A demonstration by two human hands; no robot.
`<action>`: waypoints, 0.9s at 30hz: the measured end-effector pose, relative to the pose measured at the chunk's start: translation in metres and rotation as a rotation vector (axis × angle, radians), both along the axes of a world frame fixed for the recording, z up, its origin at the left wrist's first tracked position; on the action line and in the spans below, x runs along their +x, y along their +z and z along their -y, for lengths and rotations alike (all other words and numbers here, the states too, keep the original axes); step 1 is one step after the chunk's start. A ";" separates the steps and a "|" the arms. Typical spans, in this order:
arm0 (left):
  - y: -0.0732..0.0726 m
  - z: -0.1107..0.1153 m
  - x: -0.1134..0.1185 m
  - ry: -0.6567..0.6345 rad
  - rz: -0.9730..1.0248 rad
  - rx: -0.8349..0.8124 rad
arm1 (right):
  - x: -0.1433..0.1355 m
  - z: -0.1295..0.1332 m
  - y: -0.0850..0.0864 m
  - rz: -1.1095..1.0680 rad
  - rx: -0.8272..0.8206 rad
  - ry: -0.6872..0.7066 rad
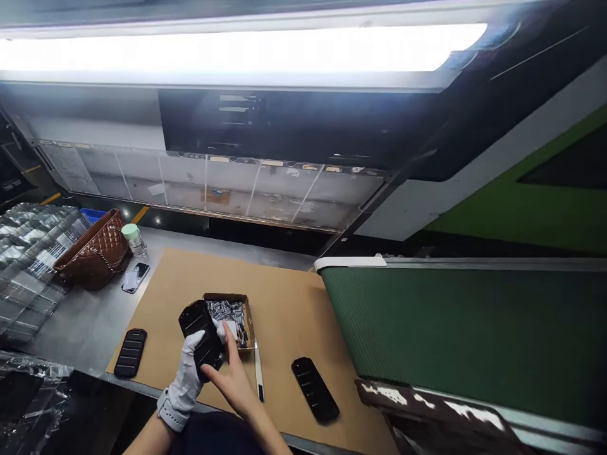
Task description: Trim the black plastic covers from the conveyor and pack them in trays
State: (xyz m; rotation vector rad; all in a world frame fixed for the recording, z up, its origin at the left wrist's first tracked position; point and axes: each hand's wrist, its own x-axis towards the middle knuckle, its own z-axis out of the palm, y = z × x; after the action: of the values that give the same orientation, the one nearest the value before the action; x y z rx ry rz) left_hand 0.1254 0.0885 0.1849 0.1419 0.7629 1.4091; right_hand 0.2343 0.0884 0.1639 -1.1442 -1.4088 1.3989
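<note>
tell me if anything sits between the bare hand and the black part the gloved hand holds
Nothing visible does. The right hand already touches the black part held in the gloved left hand, just in front of the small box.

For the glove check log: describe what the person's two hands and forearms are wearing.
The left hand wears a pale grey-white knit glove ending in a ribbed cuff at the wrist; the forearm below it is uncovered. The right hand is bare, with no glove, and no sleeve shows on its forearm. No watch, ring or marking is visible.
</note>
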 end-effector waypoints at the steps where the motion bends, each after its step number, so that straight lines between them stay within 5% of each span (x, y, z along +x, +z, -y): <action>1: -0.003 0.001 -0.004 0.072 -0.068 -0.021 | -0.005 0.002 -0.002 0.029 0.020 0.013; 4: -0.004 0.000 -0.011 0.170 -0.101 -0.086 | -0.023 0.008 -0.008 0.044 0.091 -0.033; 11: 0.028 -0.007 -0.028 0.251 0.139 -0.135 | -0.056 0.007 -0.002 0.005 0.145 -0.188; 15: 0.034 -0.012 -0.062 0.214 0.157 -0.239 | -0.054 0.018 0.013 0.130 0.413 -0.103; 17: 0.032 -0.015 -0.083 0.304 0.142 -0.201 | -0.053 0.017 0.020 0.190 0.593 -0.066; 20: 0.028 -0.013 -0.107 0.373 0.108 -0.085 | -0.049 -0.014 0.020 0.263 0.660 -0.171; 23: 0.024 0.000 -0.116 0.197 0.148 -0.043 | -0.031 -0.065 -0.005 0.355 0.415 -0.456; 27: 0.018 0.017 -0.110 0.083 0.237 0.055 | 0.023 -0.090 -0.074 0.461 0.032 -0.764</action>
State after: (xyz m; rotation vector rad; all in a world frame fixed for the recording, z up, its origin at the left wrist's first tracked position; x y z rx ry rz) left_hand 0.0154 0.0711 0.2029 -0.0144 0.5391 1.4954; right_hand 0.2576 0.1783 0.0904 -1.8090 -1.0769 0.5890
